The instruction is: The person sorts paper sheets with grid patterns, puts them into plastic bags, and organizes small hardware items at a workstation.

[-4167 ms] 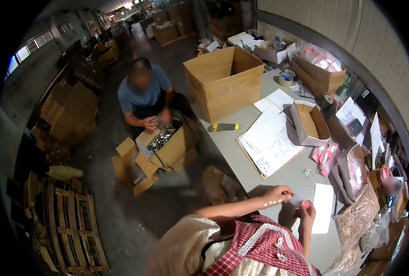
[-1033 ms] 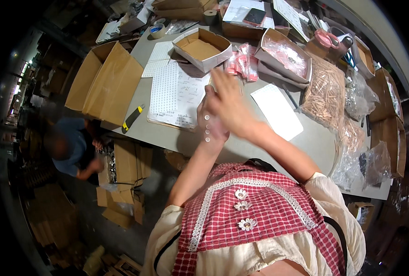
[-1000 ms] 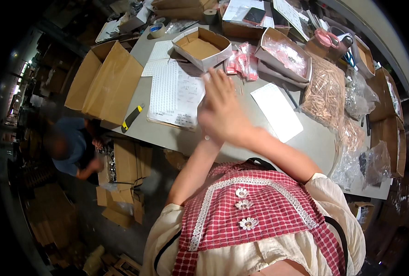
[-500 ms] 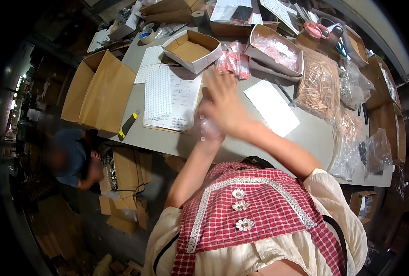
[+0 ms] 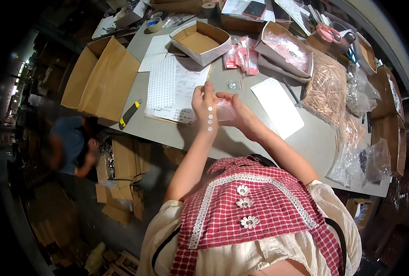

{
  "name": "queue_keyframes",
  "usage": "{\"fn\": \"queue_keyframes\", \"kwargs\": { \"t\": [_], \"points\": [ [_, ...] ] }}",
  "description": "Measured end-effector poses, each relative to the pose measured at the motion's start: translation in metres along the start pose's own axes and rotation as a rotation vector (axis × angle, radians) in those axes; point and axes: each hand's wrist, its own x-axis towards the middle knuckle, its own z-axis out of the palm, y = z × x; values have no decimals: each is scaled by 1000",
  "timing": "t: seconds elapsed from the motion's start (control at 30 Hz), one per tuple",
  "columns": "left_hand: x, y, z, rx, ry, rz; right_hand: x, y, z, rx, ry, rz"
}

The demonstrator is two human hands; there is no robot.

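My left hand (image 5: 205,105) is raised over the table edge, its thumb up and a row of small round white stickers along its back and wrist. Facing it, my right hand (image 5: 242,113) has its fingers curled. Crumpled clear, pinkish plastic bags (image 5: 225,111) are held between the two hands; the left fingers are partly hidden. Just beyond the hands, a small clear zip bag (image 5: 234,84) with tiny parts inside lies flat on the table. Left of my hands, a sheet of round stickers (image 5: 161,87) rests on printed papers (image 5: 184,103).
An open shallow box (image 5: 200,59) stands behind, beside red-striped small bags (image 5: 241,57) and a box of plastic bags (image 5: 285,48). A bag of wooden pegs (image 5: 325,87), a white sheet (image 5: 278,108) and a pen (image 5: 291,91) lie right. A yellow-black cutter (image 5: 130,114) lies left; a co-worker (image 5: 71,145) sits beyond.
My right hand has come back from its blurred reach across the left hand and now faces it. The small zip bag on the table has come into sight. The view has shifted slightly.
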Motion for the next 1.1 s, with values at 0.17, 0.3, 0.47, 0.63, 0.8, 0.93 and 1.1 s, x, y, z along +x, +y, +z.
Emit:
{"fn": "queue_keyframes", "kwargs": {
  "t": [0.17, 0.3, 0.47, 0.63, 0.8, 0.93, 1.1],
  "points": [
    [2, -12, -9, 111, 82, -8, 2, 24, -12, -323, 145, -130],
    [0, -18, -22, 78, 53, 5, 9, 23, -15, -170, 107, -36],
    [4, -18, -42, 194, 140, 1, 19, 16, 2, -356, 2, 40],
    [5, -17, -52, 201, 174, 49, 30, 30, 15, -477, 62, -45],
    [6, -20, -67, 45, 191, 37, 48, 24, -5, -180, 33, 79],
    [9, -5, -89, -25, 237, -58, 79, 14, -49, -651, -111, 114],
    [7, -5, -117, 130, 242, -63, 93, 17, -59, -1556, 139, -498]
  ]
}}
